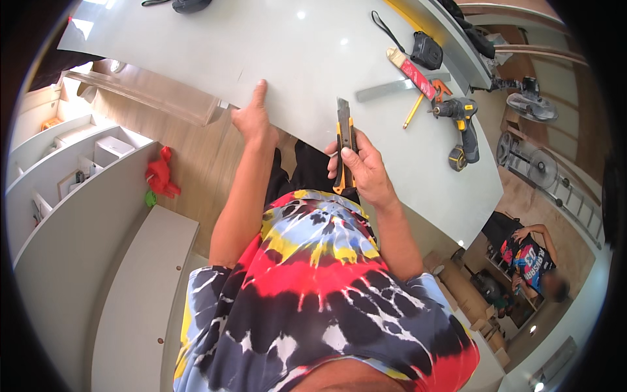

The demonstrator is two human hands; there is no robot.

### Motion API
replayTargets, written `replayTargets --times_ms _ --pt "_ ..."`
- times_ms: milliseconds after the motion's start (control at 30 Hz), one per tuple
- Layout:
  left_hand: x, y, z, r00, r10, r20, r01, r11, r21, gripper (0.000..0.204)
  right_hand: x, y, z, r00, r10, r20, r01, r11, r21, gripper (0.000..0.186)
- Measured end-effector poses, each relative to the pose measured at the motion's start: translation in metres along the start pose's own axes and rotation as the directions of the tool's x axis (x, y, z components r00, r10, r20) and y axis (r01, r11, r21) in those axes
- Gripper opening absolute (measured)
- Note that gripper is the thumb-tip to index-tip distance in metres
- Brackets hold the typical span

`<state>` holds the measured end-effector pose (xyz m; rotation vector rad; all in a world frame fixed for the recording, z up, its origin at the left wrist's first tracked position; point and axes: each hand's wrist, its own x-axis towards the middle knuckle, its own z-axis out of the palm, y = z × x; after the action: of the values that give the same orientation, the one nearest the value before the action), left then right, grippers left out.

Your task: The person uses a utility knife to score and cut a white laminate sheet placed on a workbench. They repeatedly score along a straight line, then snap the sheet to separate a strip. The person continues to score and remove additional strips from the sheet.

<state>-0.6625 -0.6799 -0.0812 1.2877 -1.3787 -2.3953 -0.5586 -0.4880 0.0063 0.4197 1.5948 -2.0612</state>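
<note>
In my right hand (366, 166) is a black and yellow utility knife (345, 140), held upright over the near edge of a large white panel (307, 72). Its broad tip points away from me. My fingers wrap round the handle and the thumb presses on its face. My left hand (253, 119) grips the panel's near edge further left, thumb stretched out on top. The other fingers curl at the edge and are partly hidden. A short thin dark line (240, 74) marks the surface just beyond that thumb.
On the panel's right lie a cordless drill (465, 124), a pencil (413, 111), a flat metal strip (388, 89), a red-and-cream tool (410, 70) and a black pouch (427, 51). White shelving (72, 196) stands left. Another person (532, 261) is at far right, near a fan (542, 168).
</note>
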Motion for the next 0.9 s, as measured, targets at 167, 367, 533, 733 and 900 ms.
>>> replayTargets --times_ms 167,367,533,733,900 --pt "0.018 0.017 -0.015 0.999 0.040 -0.033 -0.043 0.995 -0.089 0.049 0.014 -0.006 0.017 0.997 -0.020 0.078 0.028 0.995 -0.099 0.042" --pt "0.027 0.035 -0.027 0.994 0.044 -0.105 -0.048 0.998 -0.045 0.040 0.062 -0.017 0.036 0.998 -0.063 0.027 0.068 0.944 -0.324 0.033" --pt "0.033 0.046 -0.034 0.974 0.136 -0.180 -0.135 0.991 0.020 0.041 0.103 -0.025 0.056 0.996 0.001 0.092 0.036 0.913 -0.407 0.027" --pt "0.045 0.054 -0.049 0.986 0.067 -0.152 -0.074 0.997 -0.040 0.044 0.130 -0.029 0.079 0.983 0.037 0.179 0.074 0.814 -0.576 0.032" --pt "0.050 0.063 -0.059 0.988 0.024 -0.155 -0.024 1.000 -0.001 0.046 0.153 -0.033 0.097 0.982 0.006 0.188 0.131 0.696 -0.706 0.033"
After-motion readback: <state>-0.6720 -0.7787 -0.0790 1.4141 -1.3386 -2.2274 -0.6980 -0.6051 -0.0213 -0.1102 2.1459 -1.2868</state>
